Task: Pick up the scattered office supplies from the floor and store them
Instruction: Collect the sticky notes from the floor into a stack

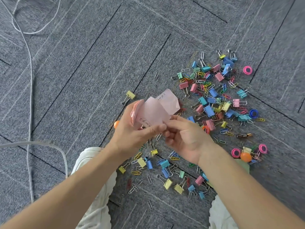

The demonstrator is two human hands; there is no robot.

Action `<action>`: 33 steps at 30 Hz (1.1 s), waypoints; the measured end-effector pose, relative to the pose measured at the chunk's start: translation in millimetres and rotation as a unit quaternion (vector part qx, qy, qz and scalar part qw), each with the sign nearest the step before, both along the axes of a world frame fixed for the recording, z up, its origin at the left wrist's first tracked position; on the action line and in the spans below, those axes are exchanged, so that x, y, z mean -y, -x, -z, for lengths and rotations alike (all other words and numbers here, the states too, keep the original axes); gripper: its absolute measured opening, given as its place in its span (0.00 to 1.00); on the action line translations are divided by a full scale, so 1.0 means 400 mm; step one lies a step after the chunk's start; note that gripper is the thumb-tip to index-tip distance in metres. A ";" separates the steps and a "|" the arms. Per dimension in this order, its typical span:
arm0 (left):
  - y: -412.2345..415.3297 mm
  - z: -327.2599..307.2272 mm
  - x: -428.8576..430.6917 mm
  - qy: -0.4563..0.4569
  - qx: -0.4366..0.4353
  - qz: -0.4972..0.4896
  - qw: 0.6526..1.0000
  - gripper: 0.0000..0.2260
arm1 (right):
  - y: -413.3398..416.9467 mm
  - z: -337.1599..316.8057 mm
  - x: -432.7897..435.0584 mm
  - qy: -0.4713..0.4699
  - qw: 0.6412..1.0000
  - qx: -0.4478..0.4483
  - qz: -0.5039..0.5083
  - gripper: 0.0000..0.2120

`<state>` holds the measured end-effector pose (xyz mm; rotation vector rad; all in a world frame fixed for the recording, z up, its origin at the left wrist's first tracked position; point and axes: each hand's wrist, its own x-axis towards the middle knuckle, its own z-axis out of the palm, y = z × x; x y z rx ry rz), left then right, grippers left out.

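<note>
- Above the middle of the carpet (82,80), a pink note pad (153,113) is hanging between both hands.
- Left hand (130,134) is gripping the stack, fingers curled round it; right hand (186,139) is pinching one loose sheet.
- Binder clips (209,110) and paper clips (156,76) are lying scattered toward its right edge.

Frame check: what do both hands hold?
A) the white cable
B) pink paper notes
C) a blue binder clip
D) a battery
B: the left hand and the right hand both pinch the pink paper notes.
</note>
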<state>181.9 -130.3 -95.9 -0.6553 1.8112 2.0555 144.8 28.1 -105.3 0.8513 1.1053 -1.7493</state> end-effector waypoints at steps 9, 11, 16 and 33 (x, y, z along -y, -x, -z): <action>-0.003 0.022 0.010 0.043 -0.006 0.011 0.999 0.39 | -0.040 0.021 0.038 0.099 0.991 0.021 0.090 0.07; -0.001 0.017 0.010 -0.005 -0.025 0.011 1.000 0.40 | -0.044 0.029 0.031 0.143 0.983 0.011 0.113 0.05; -0.006 0.017 0.008 -0.041 -0.041 0.007 0.998 0.49 | -0.042 0.034 0.035 0.098 0.991 -0.020 0.093 0.09; -0.023 0.052 0.049 0.127 -0.002 0.048 0.991 0.30 | 0.104 0.092 0.007 -0.555 0.627 -0.418 -0.353 0.12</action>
